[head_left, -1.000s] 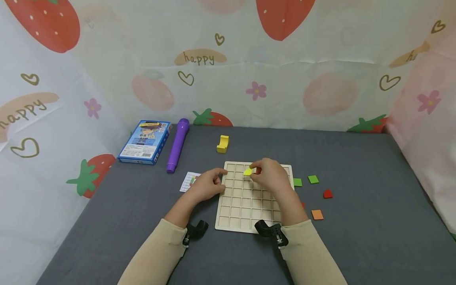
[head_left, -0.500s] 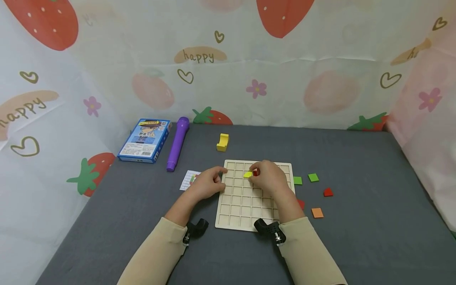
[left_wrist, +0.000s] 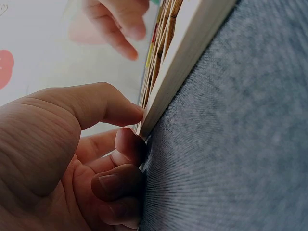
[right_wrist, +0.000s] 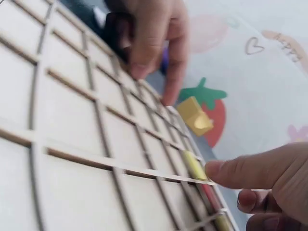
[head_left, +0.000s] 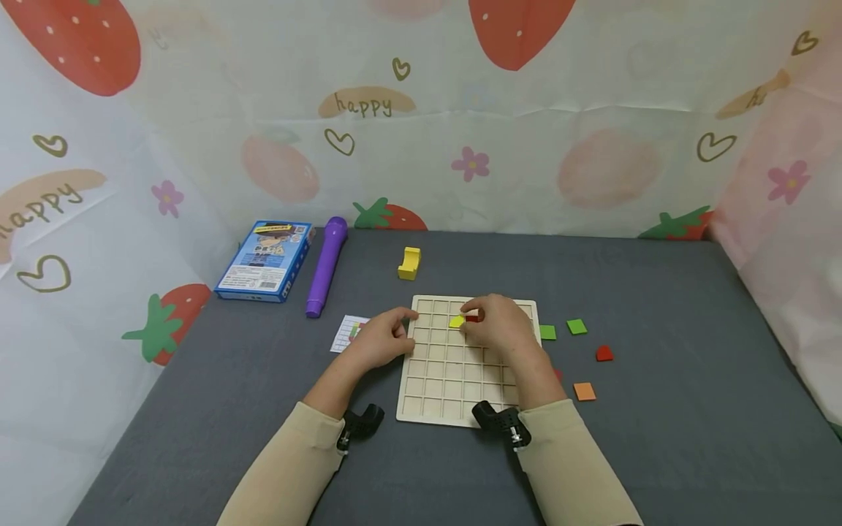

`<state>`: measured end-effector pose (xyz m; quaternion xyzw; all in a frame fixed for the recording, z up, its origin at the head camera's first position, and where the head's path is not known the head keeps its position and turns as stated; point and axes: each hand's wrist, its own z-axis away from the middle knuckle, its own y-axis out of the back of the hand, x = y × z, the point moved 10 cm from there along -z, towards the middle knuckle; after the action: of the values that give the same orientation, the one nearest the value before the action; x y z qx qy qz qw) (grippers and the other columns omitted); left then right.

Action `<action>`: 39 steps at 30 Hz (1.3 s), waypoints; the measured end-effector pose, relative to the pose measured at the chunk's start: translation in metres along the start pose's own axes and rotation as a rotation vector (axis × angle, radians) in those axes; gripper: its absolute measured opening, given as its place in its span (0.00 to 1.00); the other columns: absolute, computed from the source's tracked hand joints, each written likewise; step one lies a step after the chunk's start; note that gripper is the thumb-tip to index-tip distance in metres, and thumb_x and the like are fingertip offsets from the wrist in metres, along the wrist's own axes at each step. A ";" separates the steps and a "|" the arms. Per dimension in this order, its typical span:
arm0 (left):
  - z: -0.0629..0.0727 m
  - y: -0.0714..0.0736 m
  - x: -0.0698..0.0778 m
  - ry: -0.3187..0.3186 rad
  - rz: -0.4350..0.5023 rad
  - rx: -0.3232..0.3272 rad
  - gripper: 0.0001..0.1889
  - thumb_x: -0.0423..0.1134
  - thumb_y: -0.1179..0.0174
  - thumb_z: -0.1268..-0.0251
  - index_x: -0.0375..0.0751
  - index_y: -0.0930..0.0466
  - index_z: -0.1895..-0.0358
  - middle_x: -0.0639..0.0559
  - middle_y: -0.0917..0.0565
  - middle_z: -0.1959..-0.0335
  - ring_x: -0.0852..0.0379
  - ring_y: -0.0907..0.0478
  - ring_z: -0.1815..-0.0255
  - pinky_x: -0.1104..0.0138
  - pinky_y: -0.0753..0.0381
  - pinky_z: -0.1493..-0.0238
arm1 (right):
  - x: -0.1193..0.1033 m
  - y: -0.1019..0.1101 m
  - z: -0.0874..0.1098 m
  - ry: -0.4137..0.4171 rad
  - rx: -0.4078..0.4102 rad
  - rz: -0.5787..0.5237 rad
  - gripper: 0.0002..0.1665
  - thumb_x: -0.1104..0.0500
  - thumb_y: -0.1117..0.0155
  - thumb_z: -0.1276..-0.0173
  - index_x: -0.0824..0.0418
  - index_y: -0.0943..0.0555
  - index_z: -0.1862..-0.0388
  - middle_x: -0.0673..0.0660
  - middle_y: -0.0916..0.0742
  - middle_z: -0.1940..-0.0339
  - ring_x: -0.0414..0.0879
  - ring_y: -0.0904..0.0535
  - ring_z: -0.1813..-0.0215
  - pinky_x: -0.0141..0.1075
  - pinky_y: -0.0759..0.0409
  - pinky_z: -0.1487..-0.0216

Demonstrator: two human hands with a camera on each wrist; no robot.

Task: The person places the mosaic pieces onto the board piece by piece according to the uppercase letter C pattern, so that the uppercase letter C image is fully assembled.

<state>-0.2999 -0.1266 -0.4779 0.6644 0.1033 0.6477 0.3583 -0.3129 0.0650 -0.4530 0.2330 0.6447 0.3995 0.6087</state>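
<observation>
On the grey cloth, the gridded board lies flat in front of you, your hands at work on its left edge and near its far edge. The likeliest trouble, as I judge it, sits at your right hand: a careless pull or sideways nudge of the thumb could tip the yellow tile onto a divider, or jostle the red tile just beside it. If your left hand shoves or lifts, the board could slide on the cloth and spoil the fit.

Your right thumb and forefinger stand apart, with no tile visibly pinched between them. The yellow tile lies on the board, near its far edge, right by that thumb's tip; whether they touch, I cannot tell, and the right wrist view is too blurred to show whether the tile is fully seated. The red tile is partly hidden behind the same fingers. Your left thumb and forefinger are also apart, the thumb tip meeting the board's left edge while the other fingers curl loosely near the cloth
</observation>
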 end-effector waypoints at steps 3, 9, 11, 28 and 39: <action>0.000 0.000 0.000 0.011 -0.008 0.006 0.29 0.31 0.38 0.41 0.37 0.24 0.32 0.53 0.24 0.77 0.59 0.32 0.81 0.65 0.34 0.75 | 0.001 0.010 0.005 0.019 0.005 -0.050 0.21 0.53 0.31 0.29 0.56 0.14 0.40 0.55 0.20 0.67 0.48 0.29 0.72 0.41 0.32 0.71; 0.000 -0.001 0.001 0.019 -0.008 0.007 0.30 0.31 0.38 0.41 0.37 0.25 0.32 0.53 0.23 0.77 0.59 0.32 0.81 0.65 0.34 0.75 | 0.013 0.036 0.016 0.019 0.025 -0.128 0.22 0.54 0.32 0.28 0.58 0.16 0.37 0.56 0.21 0.64 0.47 0.34 0.74 0.41 0.34 0.71; 0.000 -0.001 0.000 0.021 -0.008 0.007 0.30 0.31 0.38 0.42 0.37 0.25 0.32 0.53 0.24 0.77 0.59 0.33 0.81 0.65 0.34 0.75 | 0.019 0.042 0.019 0.018 0.030 -0.149 0.23 0.54 0.32 0.28 0.59 0.17 0.36 0.56 0.21 0.63 0.48 0.33 0.73 0.41 0.34 0.70; -0.002 -0.002 0.000 0.000 -0.022 0.006 0.30 0.31 0.38 0.42 0.37 0.24 0.32 0.53 0.24 0.78 0.59 0.33 0.81 0.65 0.35 0.75 | 0.099 0.085 0.049 -0.167 0.035 -0.164 0.26 0.56 0.36 0.24 0.65 0.22 0.31 0.63 0.21 0.54 0.57 0.27 0.56 0.50 0.28 0.57; -0.002 -0.001 0.001 0.007 -0.025 0.010 0.30 0.31 0.38 0.43 0.37 0.24 0.33 0.53 0.25 0.78 0.59 0.33 0.81 0.65 0.35 0.75 | 0.141 0.091 0.060 -0.364 0.043 -0.092 0.26 0.62 0.35 0.27 0.66 0.22 0.32 0.73 0.21 0.43 0.63 0.24 0.49 0.57 0.25 0.49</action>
<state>-0.3009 -0.1247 -0.4783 0.6624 0.1161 0.6452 0.3625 -0.2931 0.2417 -0.4613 0.2845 0.5423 0.3088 0.7278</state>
